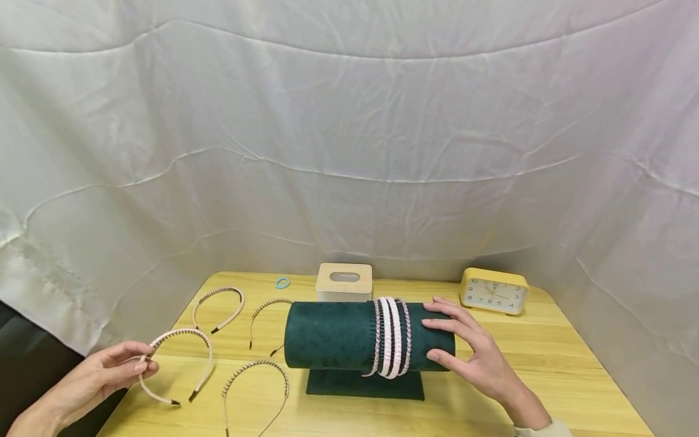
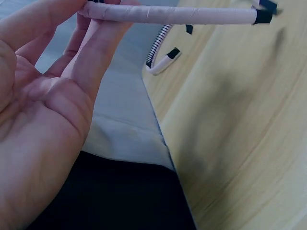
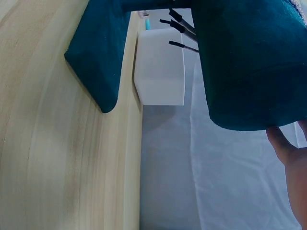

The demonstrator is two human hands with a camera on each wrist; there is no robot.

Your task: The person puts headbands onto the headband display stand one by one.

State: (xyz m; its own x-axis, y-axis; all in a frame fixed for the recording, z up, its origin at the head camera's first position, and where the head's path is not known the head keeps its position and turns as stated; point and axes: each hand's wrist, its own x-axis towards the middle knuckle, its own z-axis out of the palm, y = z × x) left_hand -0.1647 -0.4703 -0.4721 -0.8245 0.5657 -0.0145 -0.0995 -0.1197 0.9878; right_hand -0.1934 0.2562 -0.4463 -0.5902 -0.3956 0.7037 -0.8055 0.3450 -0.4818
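Observation:
Between thumb and fingers, my left hand (image 1: 109, 373) pinches a pale pink wrapped headband (image 1: 206, 364) by one side, its dark-tipped ends pointing down. The left wrist view shows that headband (image 2: 182, 15) raised over the table. My right hand (image 1: 475, 346) rests with spread fingers on the right end of a dark green velvet display roll (image 1: 330, 334). Around the roll's right half sit several headbands (image 1: 392, 340), pink and white in the middle, thinner braided ones outside. Below the roll, their dark tips (image 3: 177, 26) stick out in the right wrist view.
Left of the roll lie a pink headband (image 1: 240, 309), a braided one (image 1: 253, 315) partly behind the roll, and another braided one (image 1: 286, 382) in front. Along the back stand a tissue box (image 1: 327, 285), a blue ring (image 1: 282, 283) and a yellow clock (image 1: 494, 291). Grey curtains surround the table.

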